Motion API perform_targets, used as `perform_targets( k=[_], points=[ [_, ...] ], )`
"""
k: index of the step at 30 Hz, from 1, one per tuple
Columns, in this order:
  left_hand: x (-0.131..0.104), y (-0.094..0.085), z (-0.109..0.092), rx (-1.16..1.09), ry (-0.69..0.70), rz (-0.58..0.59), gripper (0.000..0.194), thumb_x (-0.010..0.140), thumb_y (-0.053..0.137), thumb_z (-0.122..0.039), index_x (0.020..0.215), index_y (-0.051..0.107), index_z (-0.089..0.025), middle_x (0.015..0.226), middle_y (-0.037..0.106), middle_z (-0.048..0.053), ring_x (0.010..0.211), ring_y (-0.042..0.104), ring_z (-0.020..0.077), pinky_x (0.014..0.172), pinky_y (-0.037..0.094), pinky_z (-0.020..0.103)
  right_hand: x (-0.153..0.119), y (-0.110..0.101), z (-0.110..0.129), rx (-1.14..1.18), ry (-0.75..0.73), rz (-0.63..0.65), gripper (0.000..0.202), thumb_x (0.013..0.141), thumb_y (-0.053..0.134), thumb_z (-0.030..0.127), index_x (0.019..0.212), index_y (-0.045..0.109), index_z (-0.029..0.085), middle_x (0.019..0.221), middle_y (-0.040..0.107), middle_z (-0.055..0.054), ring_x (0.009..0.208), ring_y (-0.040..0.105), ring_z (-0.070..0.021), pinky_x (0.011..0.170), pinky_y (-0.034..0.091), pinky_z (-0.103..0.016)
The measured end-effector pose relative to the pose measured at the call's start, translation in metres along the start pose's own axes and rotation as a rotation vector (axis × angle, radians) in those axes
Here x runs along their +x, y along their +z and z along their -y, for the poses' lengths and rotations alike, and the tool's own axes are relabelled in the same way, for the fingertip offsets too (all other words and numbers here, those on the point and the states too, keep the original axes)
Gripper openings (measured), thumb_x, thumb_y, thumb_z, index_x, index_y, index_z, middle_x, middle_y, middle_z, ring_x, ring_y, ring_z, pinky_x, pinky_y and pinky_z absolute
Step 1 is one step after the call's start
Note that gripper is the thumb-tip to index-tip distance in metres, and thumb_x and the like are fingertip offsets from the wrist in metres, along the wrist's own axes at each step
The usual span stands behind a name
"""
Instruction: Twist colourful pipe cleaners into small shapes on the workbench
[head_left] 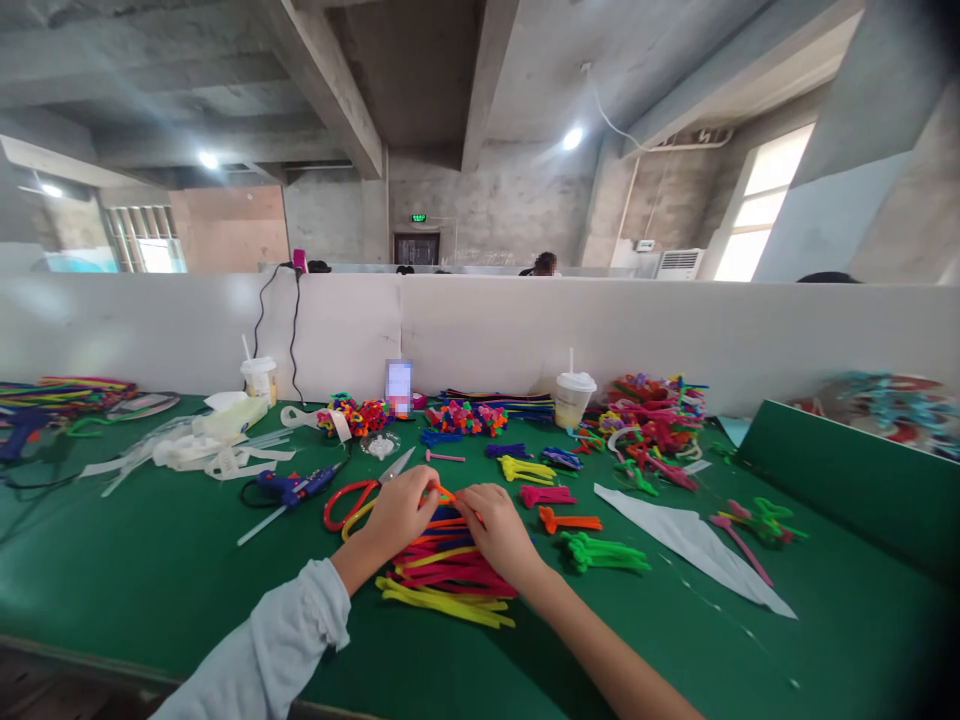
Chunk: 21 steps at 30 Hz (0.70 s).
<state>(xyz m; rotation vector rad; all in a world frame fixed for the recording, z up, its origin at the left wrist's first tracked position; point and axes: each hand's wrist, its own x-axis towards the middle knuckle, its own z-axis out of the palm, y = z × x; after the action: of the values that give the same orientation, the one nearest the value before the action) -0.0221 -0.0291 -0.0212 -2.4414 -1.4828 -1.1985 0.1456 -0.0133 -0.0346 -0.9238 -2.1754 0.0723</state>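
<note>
Green material covers the worktop [135,570] throughout. At the far left we record a bundle of coloured fuzzy stems [82,390], then loose white strips [187,447] and a blue glue gun [292,488] lying on its side. Next, orange-handled scissors [373,487] lie just beside our left hand [409,508]. Its fingers are pinched on an orange stem [445,495]; the fingers of our right hand [495,525] are closed on the same piece, near the left fingertips. We find this stem held over a pile of red, yellow and blue stems [450,572], between our forearms. To the right we note separate pink [546,496], orange [574,521] and green bundles [604,553]. Beyond these, a white sheet [690,545] lies flat and slanted.
</note>
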Motion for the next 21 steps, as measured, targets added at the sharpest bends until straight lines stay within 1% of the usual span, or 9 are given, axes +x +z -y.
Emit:
perform_targets(
  k=[2, 3, 7, 9, 13, 17, 21],
  points=[
    [0.000, 0.002, -0.003, -0.152, -0.032, -0.001, 0.007, 0.079, 0.040, -0.020, 0.079, 0.047, -0.018, 0.070, 0.055, 0.001, 0.067, 0.054, 0.0141, 0.062, 0.041, 0.025, 0.002, 0.000, 0.002, 0.137, 0.044, 0.026, 0.027, 0.087, 0.036, 0.025, 0.070, 0.056, 0.018, 0.069, 0.060, -0.003, 0.067, 0.051, -0.0144, 0.065, 0.037, -0.026],
    [0.000, 0.003, -0.005, -0.263, -0.064, -0.001, 0.006, 0.079, 0.041, -0.021, 0.079, 0.046, -0.018, 0.069, 0.055, 0.000, 0.066, 0.055, 0.0136, 0.061, 0.042, 0.025, 0.002, -0.001, 0.003, 0.213, 0.069, 0.035, 0.028, 0.087, 0.036, 0.027, 0.069, 0.056, 0.018, 0.068, 0.059, -0.003, 0.066, 0.051, -0.0142, 0.063, 0.037, -0.025],
    [0.004, 0.006, -0.011, -0.767, -0.238, 0.010, 0.008, 0.076, 0.047, -0.025, 0.075, 0.042, -0.018, 0.062, 0.055, -0.002, 0.058, 0.056, 0.0119, 0.059, 0.046, 0.025, 0.005, -0.006, 0.011, 0.487, 0.178, 0.061, 0.031, 0.085, 0.037, 0.033, 0.067, 0.057, 0.017, 0.066, 0.058, -0.001, 0.064, 0.051, -0.0132, 0.060, 0.038, -0.023],
    [0.006, 0.006, -0.013, -0.917, -0.307, 0.008, 0.012, 0.073, 0.050, -0.026, 0.073, 0.042, -0.017, 0.061, 0.055, -0.003, 0.056, 0.056, 0.0113, 0.058, 0.047, 0.026, 0.006, -0.008, 0.013, 0.574, 0.229, 0.067, 0.033, 0.084, 0.038, 0.035, 0.065, 0.057, 0.016, 0.064, 0.057, -0.001, 0.062, 0.050, -0.0128, 0.059, 0.038, -0.023],
    [0.007, 0.004, -0.015, -1.023, -0.354, 0.005, 0.017, 0.070, 0.055, -0.028, 0.071, 0.042, -0.017, 0.062, 0.057, -0.002, 0.056, 0.056, 0.0108, 0.059, 0.047, 0.027, 0.007, -0.006, 0.014, 0.680, 0.282, 0.053, 0.034, 0.082, 0.039, 0.038, 0.064, 0.057, 0.016, 0.064, 0.057, -0.002, 0.063, 0.050, -0.0132, 0.060, 0.038, -0.023],
    [0.006, 0.004, -0.017, -1.057, -0.345, 0.010, 0.022, 0.071, 0.055, -0.032, 0.069, 0.040, -0.017, 0.061, 0.059, -0.001, 0.055, 0.056, 0.0110, 0.057, 0.047, 0.027, 0.006, -0.001, 0.009, 0.715, 0.296, 0.028, 0.035, 0.082, 0.039, 0.041, 0.065, 0.056, 0.016, 0.064, 0.056, -0.002, 0.063, 0.049, -0.0131, 0.060, 0.039, -0.023],
    [0.006, 0.006, -0.019, -1.092, -0.338, 0.044, 0.019, 0.071, 0.053, -0.030, 0.074, 0.039, -0.018, 0.061, 0.058, -0.002, 0.053, 0.055, 0.0107, 0.055, 0.047, 0.026, 0.005, 0.002, 0.006, 0.717, 0.314, -0.030, 0.032, 0.082, 0.040, 0.040, 0.067, 0.054, 0.016, 0.064, 0.053, -0.001, 0.063, 0.048, -0.0128, 0.059, 0.038, -0.023]
  ],
)
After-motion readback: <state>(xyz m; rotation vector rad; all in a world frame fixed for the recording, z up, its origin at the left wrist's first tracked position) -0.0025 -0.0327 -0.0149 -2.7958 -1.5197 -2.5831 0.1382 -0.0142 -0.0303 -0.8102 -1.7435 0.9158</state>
